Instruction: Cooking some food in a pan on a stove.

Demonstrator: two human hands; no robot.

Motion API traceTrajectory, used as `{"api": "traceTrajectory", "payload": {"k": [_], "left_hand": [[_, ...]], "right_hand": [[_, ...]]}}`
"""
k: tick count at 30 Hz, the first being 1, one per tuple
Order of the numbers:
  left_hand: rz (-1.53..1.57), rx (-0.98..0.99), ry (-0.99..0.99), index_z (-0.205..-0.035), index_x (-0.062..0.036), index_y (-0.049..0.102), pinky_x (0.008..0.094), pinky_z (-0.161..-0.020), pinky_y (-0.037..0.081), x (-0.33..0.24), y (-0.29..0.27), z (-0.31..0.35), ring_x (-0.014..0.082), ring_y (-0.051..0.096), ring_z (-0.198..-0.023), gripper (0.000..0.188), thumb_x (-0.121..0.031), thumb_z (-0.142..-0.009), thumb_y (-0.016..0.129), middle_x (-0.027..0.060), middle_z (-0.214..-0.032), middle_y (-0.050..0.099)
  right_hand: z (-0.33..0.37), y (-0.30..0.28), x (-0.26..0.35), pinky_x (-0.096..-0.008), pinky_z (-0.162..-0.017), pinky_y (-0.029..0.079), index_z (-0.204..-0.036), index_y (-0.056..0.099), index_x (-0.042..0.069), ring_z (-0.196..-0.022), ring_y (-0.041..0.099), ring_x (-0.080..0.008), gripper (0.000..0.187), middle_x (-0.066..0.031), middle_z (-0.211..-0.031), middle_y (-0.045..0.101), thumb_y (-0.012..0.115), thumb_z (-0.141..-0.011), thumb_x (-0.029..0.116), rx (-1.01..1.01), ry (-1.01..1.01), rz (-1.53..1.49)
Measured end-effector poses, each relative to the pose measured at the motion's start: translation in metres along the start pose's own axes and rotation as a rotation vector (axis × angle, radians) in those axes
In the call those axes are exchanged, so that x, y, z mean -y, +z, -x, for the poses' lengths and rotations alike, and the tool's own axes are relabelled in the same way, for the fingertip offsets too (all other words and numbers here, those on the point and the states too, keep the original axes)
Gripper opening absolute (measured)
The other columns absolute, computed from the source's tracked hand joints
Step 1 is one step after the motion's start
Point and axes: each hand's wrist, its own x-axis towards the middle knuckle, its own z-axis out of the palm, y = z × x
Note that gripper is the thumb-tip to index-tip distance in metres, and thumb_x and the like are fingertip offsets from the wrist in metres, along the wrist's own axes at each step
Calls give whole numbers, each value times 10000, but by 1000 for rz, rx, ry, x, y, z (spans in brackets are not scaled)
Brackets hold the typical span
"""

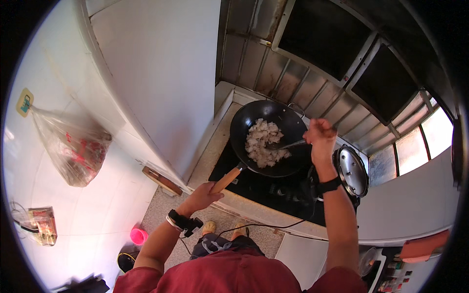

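A dark wok [244, 115] sits on the black gas stove [273, 188], with a clumped heap of white rice [264, 139] inside. My left hand [202, 198] is wrapped round the wok's wooden handle [227, 179]. Over the wok's right rim, my right hand [321, 131] is closed on a metal spatula [294, 144]. The spatula's shaft slants down to the left and its tip is buried in the rice. A small wire loop [296, 108] stands on the far rim of the wok.
Right of the wok stands a pot with a shiny lid [352, 171]. A range hood [325, 36] hangs above the tiled wall. A white cabinet side [161, 83] borders the stove's left. A plastic bag [73, 146] hangs on the left wall; a cable [264, 225] crosses below the counter.
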Motion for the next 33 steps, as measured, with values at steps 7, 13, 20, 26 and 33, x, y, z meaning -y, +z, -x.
{"api": "traceTrajectory", "payload": {"k": [7, 13, 20, 26, 33], "left_hand": [[22, 5, -19, -942, 42, 565, 370, -634, 443, -5, -3, 3, 245, 570, -680, 342, -251, -817, 687, 161, -722, 573], [-17, 1, 1, -939, 43, 565, 368, -636, 441, 3, -1, -1, 231, 567, -679, 346, -259, -818, 684, 155, -720, 573], [26, 6, -10, -935, 37, 567, 359, -632, 437, -3, -2, 0, 213, 551, -674, 336, -258, -821, 681, 144, -719, 571], [8, 0, -1, -928, 36, 564, 363, -621, 437, -7, -5, 4, 201, 537, -662, 325, -251, -828, 680, 127, -705, 556], [-1, -14, 36, -921, 25, 567, 343, -563, 424, 3, 0, -2, 164, 526, -628, 336, -282, -850, 684, 83, -687, 547]], "right_hand": [[15, -5, 18, -306, -483, 406, -777, 551, 32, -411, 357, -116, 166, 5, -490, 374, 630, -889, 125, -46, 69, -122], [-1, -1, 32, -316, -487, 397, -781, 538, 34, -414, 343, -114, 184, 10, -505, 378, 644, -885, 142, -25, 46, -184], [10, 15, 2, -322, -505, 424, -781, 538, 26, -414, 385, -127, 177, -12, -505, 407, 638, -885, 128, 64, 85, -215], [-10, 8, 35, -312, -503, 417, -774, 541, 24, -414, 349, -108, 177, -3, -516, 409, 618, -896, 126, 9, 45, -222], [-3, 1, -9, -299, -488, 408, -790, 560, 7, -427, 381, -103, 169, 2, -528, 431, 624, -904, 114, 26, -11, -101]]}}
